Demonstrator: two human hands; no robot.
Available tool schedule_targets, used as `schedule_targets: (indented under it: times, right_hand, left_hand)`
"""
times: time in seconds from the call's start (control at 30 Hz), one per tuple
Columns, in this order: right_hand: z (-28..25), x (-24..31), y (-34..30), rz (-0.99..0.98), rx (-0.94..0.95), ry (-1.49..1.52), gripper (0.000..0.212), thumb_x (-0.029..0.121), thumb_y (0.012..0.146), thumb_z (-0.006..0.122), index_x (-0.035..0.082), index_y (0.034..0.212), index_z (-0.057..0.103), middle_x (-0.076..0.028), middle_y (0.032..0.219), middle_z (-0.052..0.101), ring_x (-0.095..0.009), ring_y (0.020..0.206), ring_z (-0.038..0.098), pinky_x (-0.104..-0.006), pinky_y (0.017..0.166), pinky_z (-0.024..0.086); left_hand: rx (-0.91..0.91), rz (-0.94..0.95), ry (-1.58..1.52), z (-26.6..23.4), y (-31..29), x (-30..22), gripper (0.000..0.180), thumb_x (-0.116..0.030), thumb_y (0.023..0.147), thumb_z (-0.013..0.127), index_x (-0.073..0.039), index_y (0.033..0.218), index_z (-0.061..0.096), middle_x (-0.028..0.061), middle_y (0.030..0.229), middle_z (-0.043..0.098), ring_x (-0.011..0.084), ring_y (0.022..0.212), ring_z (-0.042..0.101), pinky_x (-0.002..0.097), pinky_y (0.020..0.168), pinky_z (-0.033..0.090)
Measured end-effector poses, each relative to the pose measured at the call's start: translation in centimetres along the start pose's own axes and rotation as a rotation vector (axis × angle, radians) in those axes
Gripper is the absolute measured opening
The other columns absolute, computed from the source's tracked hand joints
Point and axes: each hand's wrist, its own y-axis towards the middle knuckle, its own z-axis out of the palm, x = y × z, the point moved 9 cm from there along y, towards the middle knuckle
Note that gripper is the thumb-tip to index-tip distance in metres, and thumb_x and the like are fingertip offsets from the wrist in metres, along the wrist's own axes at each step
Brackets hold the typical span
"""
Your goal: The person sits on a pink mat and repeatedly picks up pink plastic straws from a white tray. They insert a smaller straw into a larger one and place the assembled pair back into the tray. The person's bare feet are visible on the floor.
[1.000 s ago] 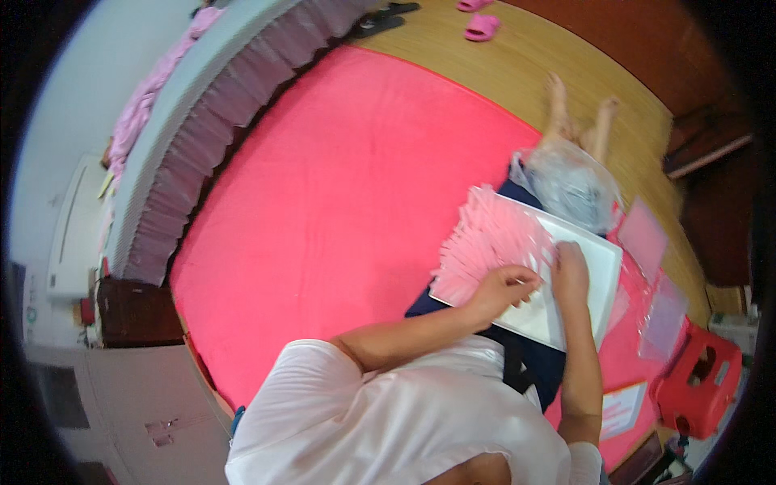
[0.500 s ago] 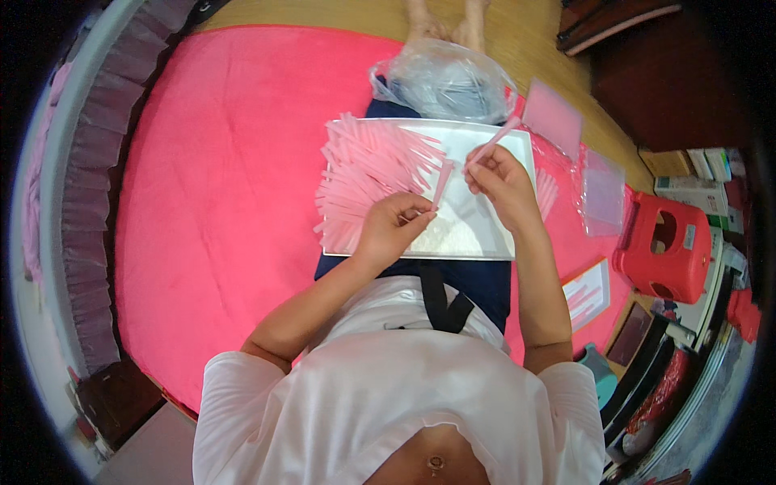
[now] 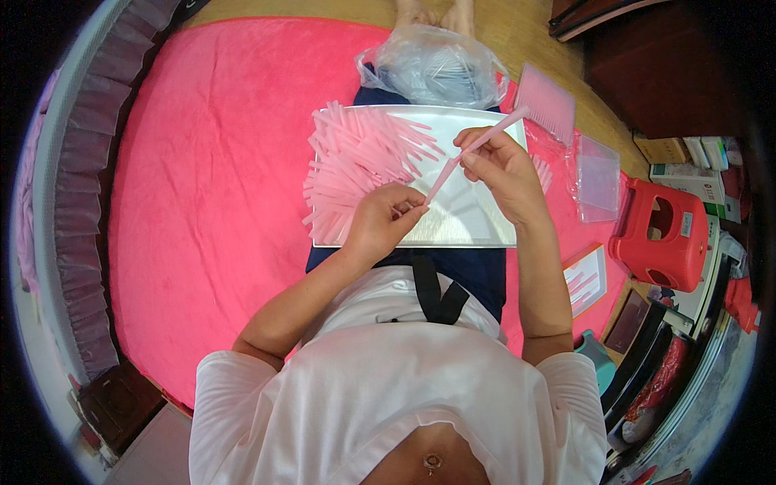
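My left hand (image 3: pixel 383 217) pinches the near end of a tapered pink plastic piece (image 3: pixel 440 184). A second slim pink piece (image 3: pixel 503 126), wider at its far end, is gripped between the thumb and fingers of my right hand (image 3: pixel 508 171). The two pieces meet end to end in one slanting line over the tray; whether they are joined, I cannot tell. The white tray (image 3: pixel 477 218) rests on my lap. A loose heap of pink sticks (image 3: pixel 364 153) fills its left side, beside my left hand.
Beyond the tray, a clear plastic bag (image 3: pixel 436 69) lies on my legs. To the right are a pink comb-like sheet (image 3: pixel 548 101), a clear packet (image 3: pixel 598 182), an orange-edged card (image 3: pixel 588 279) and a red stool (image 3: pixel 659 234). Pink cloth (image 3: pixel 210 170) spreads underneath.
The two pink pieces, apart before, now meet end to end. My right hand has come closer to the left one's piece, and the view has shifted slightly.
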Motion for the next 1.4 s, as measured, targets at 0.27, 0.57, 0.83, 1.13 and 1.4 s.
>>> schedule_targets:
  times: [0.27,0.57,0.83,1.13,1.4]
  right_hand:
    - [0.5,0.8,-0.4,-0.108,0.079,-0.274,0.023,0.008,0.089,0.068,0.004,0.111,0.063,-0.002,0.11,0.062,-0.011,0.098,0.058,-0.0253,0.085,0.047]
    - [-0.1,3.0,-0.7,-0.168,-0.01,-0.311,0.028,0.018,0.096,0.061,0.004,0.12,0.059,-0.004,0.114,0.062,-0.012,0.101,0.056,-0.0278,0.084,0.047]
    - [1.6,4.3,-1.2,-0.251,0.097,-0.526,0.033,0.018,0.096,0.059,0.004,0.126,0.057,-0.005,0.115,0.062,-0.012,0.1,0.055,-0.0261,0.083,0.045]
    - [-0.5,3.3,0.2,-0.266,-0.123,-0.685,0.026,0.008,0.089,0.062,0.004,0.115,0.061,-0.006,0.104,0.064,-0.014,0.089,0.059,-0.0264,0.076,0.048]
    - [-0.4,-4.4,4.3,-0.258,-0.095,-1.096,0.018,0.007,0.081,0.067,0.002,0.096,0.06,-0.016,0.095,0.063,-0.034,0.09,0.062,-0.042,0.08,0.05]
  left_hand:
    - [0.006,0.011,0.019,0.0,0.0,0.7,0.013,-0.009,0.086,0.071,0.001,0.094,0.068,0.0053,0.087,0.062,0.0111,0.072,0.058,0.0252,0.065,0.047]
    - [-0.008,0.038,0.013,0.0,0.0,0.4,0.012,-0.008,0.085,0.071,0.001,0.092,0.067,0.0063,0.083,0.061,0.0129,0.069,0.057,0.0263,0.062,0.046]
    - [0.033,-0.017,0.014,0.2,-0.3,1.1,0.011,-0.007,0.087,0.071,0.0,0.095,0.068,0.0038,0.089,0.063,0.0096,0.077,0.059,0.0244,0.068,0.048]
    - [-0.026,-0.005,-0.082,-0.2,-0.2,2.1,0.012,-0.002,0.088,0.068,0.001,0.099,0.068,0.0026,0.091,0.065,0.007,0.076,0.059,0.0218,0.067,0.048]
    - [-0.098,-0.071,-0.317,-1.0,-0.3,2.5,0.012,-0.003,0.088,0.069,0.001,0.099,0.068,-0.0003,0.083,0.065,0.0037,0.07,0.054,0.0195,0.059,0.043]
